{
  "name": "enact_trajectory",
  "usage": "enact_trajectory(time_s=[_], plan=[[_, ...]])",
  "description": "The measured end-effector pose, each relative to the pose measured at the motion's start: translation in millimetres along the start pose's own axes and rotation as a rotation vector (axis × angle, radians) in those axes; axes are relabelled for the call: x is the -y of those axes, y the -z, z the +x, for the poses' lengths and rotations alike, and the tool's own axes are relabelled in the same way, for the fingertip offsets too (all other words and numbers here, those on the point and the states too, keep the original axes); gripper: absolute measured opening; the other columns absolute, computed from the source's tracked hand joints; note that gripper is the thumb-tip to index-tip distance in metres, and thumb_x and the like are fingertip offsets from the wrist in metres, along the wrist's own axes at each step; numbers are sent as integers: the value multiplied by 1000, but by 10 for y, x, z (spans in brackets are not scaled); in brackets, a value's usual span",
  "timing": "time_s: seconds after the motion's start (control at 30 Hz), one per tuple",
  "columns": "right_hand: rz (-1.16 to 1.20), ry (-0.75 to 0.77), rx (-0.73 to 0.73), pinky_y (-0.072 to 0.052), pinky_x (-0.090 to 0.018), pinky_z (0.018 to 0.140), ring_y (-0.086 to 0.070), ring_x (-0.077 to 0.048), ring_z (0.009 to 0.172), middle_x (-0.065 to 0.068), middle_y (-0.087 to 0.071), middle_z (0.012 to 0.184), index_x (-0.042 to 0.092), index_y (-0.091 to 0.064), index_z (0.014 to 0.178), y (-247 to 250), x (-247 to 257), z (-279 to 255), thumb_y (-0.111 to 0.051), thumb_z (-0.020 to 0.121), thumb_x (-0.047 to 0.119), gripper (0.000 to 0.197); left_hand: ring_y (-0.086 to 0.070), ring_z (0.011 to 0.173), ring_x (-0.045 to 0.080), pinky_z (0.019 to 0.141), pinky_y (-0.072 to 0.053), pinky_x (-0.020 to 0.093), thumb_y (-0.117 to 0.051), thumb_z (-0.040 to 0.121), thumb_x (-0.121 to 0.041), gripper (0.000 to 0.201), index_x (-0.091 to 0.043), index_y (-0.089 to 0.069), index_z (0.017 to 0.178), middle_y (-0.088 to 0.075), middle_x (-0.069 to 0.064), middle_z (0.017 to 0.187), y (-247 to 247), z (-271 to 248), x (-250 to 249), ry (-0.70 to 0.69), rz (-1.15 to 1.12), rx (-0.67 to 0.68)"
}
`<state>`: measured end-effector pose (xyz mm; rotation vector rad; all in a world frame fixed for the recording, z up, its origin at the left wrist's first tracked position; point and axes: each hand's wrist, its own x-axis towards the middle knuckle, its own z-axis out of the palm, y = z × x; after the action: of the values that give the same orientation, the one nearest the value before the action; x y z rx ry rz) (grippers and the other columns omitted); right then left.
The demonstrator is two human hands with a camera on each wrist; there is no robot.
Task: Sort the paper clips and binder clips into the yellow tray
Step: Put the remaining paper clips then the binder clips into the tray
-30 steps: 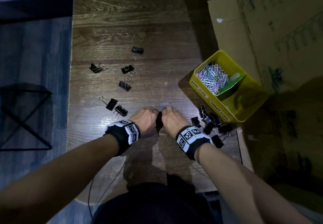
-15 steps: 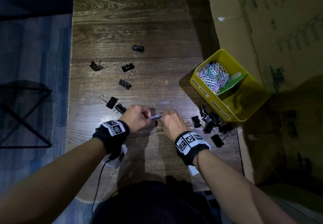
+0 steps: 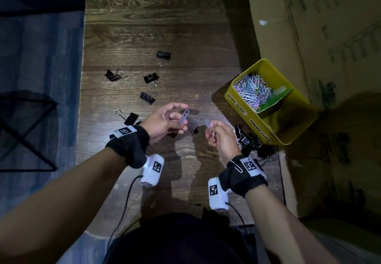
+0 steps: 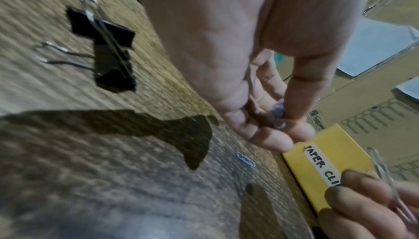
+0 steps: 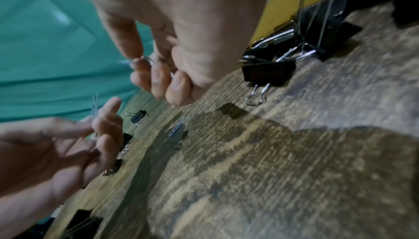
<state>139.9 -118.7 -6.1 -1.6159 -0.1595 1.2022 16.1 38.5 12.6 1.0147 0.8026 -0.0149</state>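
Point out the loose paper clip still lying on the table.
In the head view, the paper clip lies on the table between the left hand and right hand.

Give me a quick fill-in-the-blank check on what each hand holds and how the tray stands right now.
1. The left hand pinches a ____ clip.
2. In the yellow tray, the section holding the paper clip pile is labelled ____ CLIPS.
3. The black cluster beside the tray is made of ____ clips.

Missing words: paper; PAPER; binder

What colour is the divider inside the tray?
Green; the divider separates the paper clips from the other compartment of the tray. Head view shows it best.
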Motion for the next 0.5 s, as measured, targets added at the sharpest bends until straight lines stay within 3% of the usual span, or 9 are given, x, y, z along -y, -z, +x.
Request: enact_trajectory(time_s=[0.1, 0.2, 0.27, 0.33, 0.4, 0.5], plan=[[134, -57, 72, -21, -17, 39, -28, -7, 44, 6, -44, 51, 17, -40, 62, 17, -21, -18, -39, 72, 15, 10, -53, 58, 18, 53, -49, 30, -40, 80, 19, 34, -7, -57, 91, -54, 8, 68, -137, 134, -72, 50, 23, -56], [192, -108, 166, -17, -15, 35, -23, -4, 37, 9, -33, 44, 14, -31, 59, 22, -42, -73, -34, 63, 17, 5, -46, 57, 18, 53, -36, 27, -62, 80, -8, 11, -17, -59, 74, -53, 4, 63, -231, 353, 0, 0, 437, -174], [165, -140, 220, -16, -14, 34, -22, -3, 35, 10, -31, 41, 13, -30, 58, 21, -60, -111, -33, 62, 18, 7, -55, 67, 21, 63, -44, 29, -68, 80, -22, 8, -16, -64, 85, -62, 5, 73, -291, 444, 45, -106, 933, -212], [119, -186, 244, -16, -13, 33, -23, -2, 32, 10, -32, 40, 13, -30, 58, 2, -88, -148, -34, 61, 18, 7, -62, 85, 28, 75, -50, 33, -60, 87, -24, 19, -14, -65, 103, -68, 12, 94, -355, 489, 97, -194, 1285, -173], [96, -204, 220, -16, -13, 32, -24, -1, 32, 10, -34, 40, 12, -33, 57, 0, -118, -173, -36, 61, 19, 9, -62, 91, 32, 77, -51, 35, -49, 93, -23, 24, -13, -60, 111, -66, 17, 102, -371, 504, 168, -177, 1462, -143], [84, -173, 181, -17, -14, 34, -25, -2, 35, 10, -35, 43, 14, -36, 57, 56, -117, -209, -38, 63, 21, 9, -60, 90, 34, 75, -49, 37, -37, 96, -19, 23, -9, -54, 108, -63, 18, 104, -359, 535, 299, -150, 1628, -95]])
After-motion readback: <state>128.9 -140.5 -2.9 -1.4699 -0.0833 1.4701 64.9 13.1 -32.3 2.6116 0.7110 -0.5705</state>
